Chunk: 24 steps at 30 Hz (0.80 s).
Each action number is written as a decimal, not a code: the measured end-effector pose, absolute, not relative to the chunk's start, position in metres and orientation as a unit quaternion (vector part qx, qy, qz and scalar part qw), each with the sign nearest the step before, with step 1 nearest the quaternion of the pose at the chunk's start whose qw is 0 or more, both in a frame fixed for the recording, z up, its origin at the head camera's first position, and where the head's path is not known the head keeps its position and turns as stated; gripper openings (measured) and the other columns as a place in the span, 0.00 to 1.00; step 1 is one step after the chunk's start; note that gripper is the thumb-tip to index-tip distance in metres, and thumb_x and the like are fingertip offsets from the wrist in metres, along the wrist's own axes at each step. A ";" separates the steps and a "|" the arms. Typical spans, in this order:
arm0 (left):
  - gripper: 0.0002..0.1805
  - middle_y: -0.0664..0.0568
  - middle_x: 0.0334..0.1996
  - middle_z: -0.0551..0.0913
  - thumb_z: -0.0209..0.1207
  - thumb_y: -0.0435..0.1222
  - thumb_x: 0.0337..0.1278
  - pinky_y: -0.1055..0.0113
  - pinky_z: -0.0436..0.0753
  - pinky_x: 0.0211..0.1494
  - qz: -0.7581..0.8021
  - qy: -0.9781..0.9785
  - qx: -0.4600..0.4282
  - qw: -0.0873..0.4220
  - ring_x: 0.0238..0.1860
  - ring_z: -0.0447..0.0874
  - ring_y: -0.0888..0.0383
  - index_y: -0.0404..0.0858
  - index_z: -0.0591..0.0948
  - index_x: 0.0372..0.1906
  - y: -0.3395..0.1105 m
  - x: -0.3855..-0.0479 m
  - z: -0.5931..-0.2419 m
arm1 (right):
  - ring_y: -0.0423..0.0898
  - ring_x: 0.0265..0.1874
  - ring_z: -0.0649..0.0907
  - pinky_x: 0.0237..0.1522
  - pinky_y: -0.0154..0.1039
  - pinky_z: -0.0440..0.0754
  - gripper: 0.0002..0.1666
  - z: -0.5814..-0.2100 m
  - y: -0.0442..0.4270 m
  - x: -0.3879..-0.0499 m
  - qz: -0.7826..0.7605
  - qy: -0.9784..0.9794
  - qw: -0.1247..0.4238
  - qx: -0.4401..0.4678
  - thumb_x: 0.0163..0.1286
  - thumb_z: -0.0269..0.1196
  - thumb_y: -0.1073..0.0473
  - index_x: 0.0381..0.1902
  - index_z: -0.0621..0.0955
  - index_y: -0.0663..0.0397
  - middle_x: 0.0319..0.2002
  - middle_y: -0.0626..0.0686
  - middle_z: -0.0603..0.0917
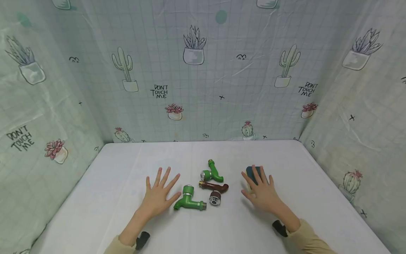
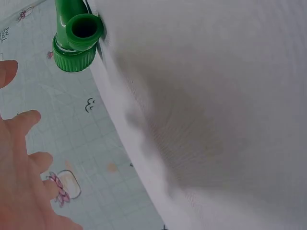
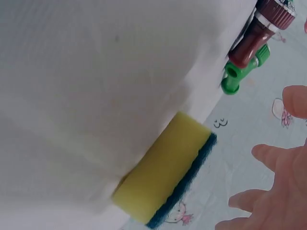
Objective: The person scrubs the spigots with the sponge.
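So both hands are empty here. The left hand (image 1: 158, 199) has its fingers spread and hovers just beside the near green tap (image 1: 189, 203), no grip on it. The right hand (image 1: 264, 195) is splayed too, hanging over the sponge (image 3: 163, 167) without holding it; the right wrist view shows a gap between them. The sponge lies on the table (image 1: 79, 208), scouring layer up.

Between the hands, the brown tap (image 1: 210, 186) lies just in front of the far green tap (image 1: 214, 174). Can't tell if those two touch.

What could go wrong, imo: the left thumb is so near that green tap that a careless sweep might knock it, and rounded, glossy bodies like these would probably roll or skid. Grabbing the brown one could drag its green neighbour along, since they're packed tight. And if the right hand drops straight down, it'd likely squash or shove the sponge, because the palm and fingers partly cover it from above.
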<state>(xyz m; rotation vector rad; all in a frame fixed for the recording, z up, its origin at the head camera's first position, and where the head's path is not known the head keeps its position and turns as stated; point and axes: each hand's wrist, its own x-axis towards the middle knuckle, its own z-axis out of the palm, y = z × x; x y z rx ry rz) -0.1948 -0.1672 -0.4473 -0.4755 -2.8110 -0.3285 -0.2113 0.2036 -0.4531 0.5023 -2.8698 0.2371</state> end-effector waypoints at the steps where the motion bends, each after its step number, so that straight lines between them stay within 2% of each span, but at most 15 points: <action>1: 0.33 0.48 0.70 0.50 0.49 0.58 0.53 0.31 0.38 0.60 -0.113 -0.970 -0.167 0.135 0.70 0.37 0.42 0.57 0.59 0.65 -0.167 -0.195 -0.448 | 0.66 0.67 0.47 0.56 0.70 0.50 0.38 -0.452 0.205 -0.212 0.081 -0.976 0.108 0.172 0.61 0.51 0.36 0.66 0.59 0.39 0.69 0.62 0.47; 6: 0.34 0.50 0.70 0.50 0.49 0.58 0.52 0.32 0.40 0.61 -0.104 -0.968 -0.182 0.135 0.70 0.40 0.42 0.57 0.59 0.65 -0.166 -0.197 -0.450 | 0.66 0.67 0.48 0.56 0.70 0.53 0.38 -0.451 0.210 -0.216 0.077 -0.975 0.103 0.179 0.61 0.52 0.37 0.66 0.59 0.40 0.69 0.63 0.49; 14: 0.34 0.51 0.69 0.53 0.50 0.58 0.53 0.34 0.43 0.62 -0.110 -0.962 -0.215 0.130 0.70 0.44 0.47 0.55 0.60 0.65 -0.163 -0.199 -0.449 | 0.65 0.64 0.58 0.51 0.68 0.62 0.36 -0.449 0.213 -0.219 0.065 -0.972 0.123 0.190 0.60 0.55 0.41 0.65 0.63 0.45 0.66 0.65 0.56; 20: 0.32 0.52 0.68 0.55 0.49 0.57 0.54 0.36 0.44 0.64 -0.114 -0.954 -0.250 0.118 0.70 0.46 0.48 0.54 0.61 0.65 -0.163 -0.203 -0.447 | 0.65 0.64 0.59 0.51 0.67 0.63 0.35 -0.450 0.214 -0.222 0.059 -0.974 0.114 0.188 0.61 0.54 0.41 0.64 0.63 0.44 0.66 0.65 0.57; 24: 0.30 0.52 0.68 0.57 0.49 0.55 0.56 0.38 0.46 0.65 -0.106 -0.948 -0.280 0.111 0.70 0.48 0.49 0.53 0.63 0.64 -0.163 -0.205 -0.447 | 0.66 0.62 0.62 0.49 0.66 0.66 0.34 -0.451 0.214 -0.225 0.054 -0.971 0.127 0.193 0.60 0.56 0.42 0.62 0.66 0.45 0.64 0.65 0.61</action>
